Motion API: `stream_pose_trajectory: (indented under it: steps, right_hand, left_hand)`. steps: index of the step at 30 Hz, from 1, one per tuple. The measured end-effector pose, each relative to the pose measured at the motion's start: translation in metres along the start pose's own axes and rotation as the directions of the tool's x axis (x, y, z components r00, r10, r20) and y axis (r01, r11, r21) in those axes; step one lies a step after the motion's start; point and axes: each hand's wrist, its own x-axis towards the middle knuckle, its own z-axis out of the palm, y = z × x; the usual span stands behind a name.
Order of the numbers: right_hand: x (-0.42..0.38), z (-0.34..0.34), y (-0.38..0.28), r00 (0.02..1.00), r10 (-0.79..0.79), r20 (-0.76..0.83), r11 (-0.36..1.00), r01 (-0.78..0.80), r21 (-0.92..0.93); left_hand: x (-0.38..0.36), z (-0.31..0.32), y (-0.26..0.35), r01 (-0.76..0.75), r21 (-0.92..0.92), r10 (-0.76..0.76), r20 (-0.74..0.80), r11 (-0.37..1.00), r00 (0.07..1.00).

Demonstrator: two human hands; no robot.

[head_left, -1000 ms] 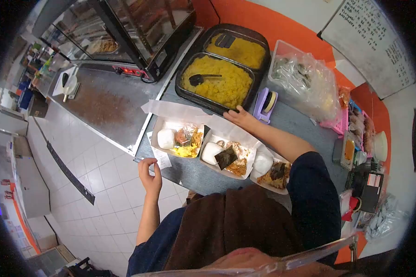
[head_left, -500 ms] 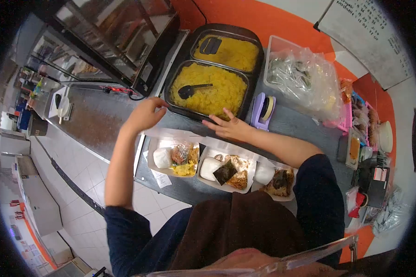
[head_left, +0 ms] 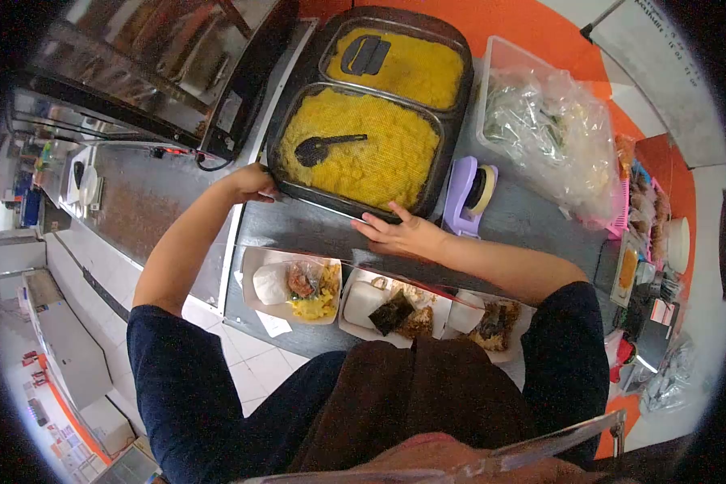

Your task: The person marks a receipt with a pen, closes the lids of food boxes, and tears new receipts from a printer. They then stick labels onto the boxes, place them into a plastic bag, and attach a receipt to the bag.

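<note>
Left hand (head_left: 252, 182) curled over the near-left corner of the large black tray of yellow rice (head_left: 355, 150), fingers closed on its rim. Right hand (head_left: 399, 235) laid against the near rim of the same tray, fingers spread apart and rather flat, clamping nothing; whether only pressing or truly gripping, could not tell. Tray placed far on the grey desk (head_left: 298, 230), just beyond both hands. Probably held at two points of the edge so that such a wide, heavy tray stayed level and did not turn. Black plastic spoon (head_left: 324, 148) left lying on the rice, handle pointing right. Second tray of yellow rice (head_left: 411, 64) set touching it on the far side, with a dark flat scoop (head_left: 363, 55) resting in the far-left part.

Near the body, three open white paper boxes in a row: left box (head_left: 290, 284) with a white rice ball and yellow food, middle box (head_left: 389, 305) with a dark leaf parcel, right box (head_left: 486, 316) partly hidden by the right sleeve. These boxes stood just in front of the tray, so little free room on the near side. Purple tape dispenser (head_left: 469, 192) close beside the tray's right edge. Clear plastic container of bagged items (head_left: 540, 133) further right. Glass display cabinet (head_left: 177, 64) at the far left, near the tray's left side.
</note>
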Motion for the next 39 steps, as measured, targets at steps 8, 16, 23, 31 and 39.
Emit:
stream_pose_trajectory:
  steps: [8,16,23,31,39]
  right_hand:
    - [-0.002,-0.030,0.021,0.992,0.125,0.021,0.986,-0.127,0.108]
    - [0.015,-0.039,-0.014,0.920,-0.165,0.355,0.601,-0.191,0.776]
    - [0.014,-0.044,-0.003,0.865,0.018,0.502,0.788,-0.321,0.525]
    - [0.018,-0.015,-0.013,0.837,-0.061,0.544,0.588,-0.411,0.697]
    - [0.049,0.036,-0.062,0.808,-0.076,0.584,0.891,-0.208,0.404]
  left_hand:
    - [-0.019,-0.012,0.004,-0.038,-0.425,0.063,0.045,0.904,0.997]
    - [-0.015,-0.015,-0.007,-0.164,-0.443,0.196,0.028,0.882,0.980]
    - [-0.024,0.011,-0.001,0.014,-0.501,0.048,0.110,0.865,0.993]
    - [-0.022,0.019,-0.006,-0.101,-0.504,0.148,0.053,0.858,0.988]
    - [-0.023,0.009,0.000,-0.172,-0.526,0.201,-0.001,0.833,0.980]
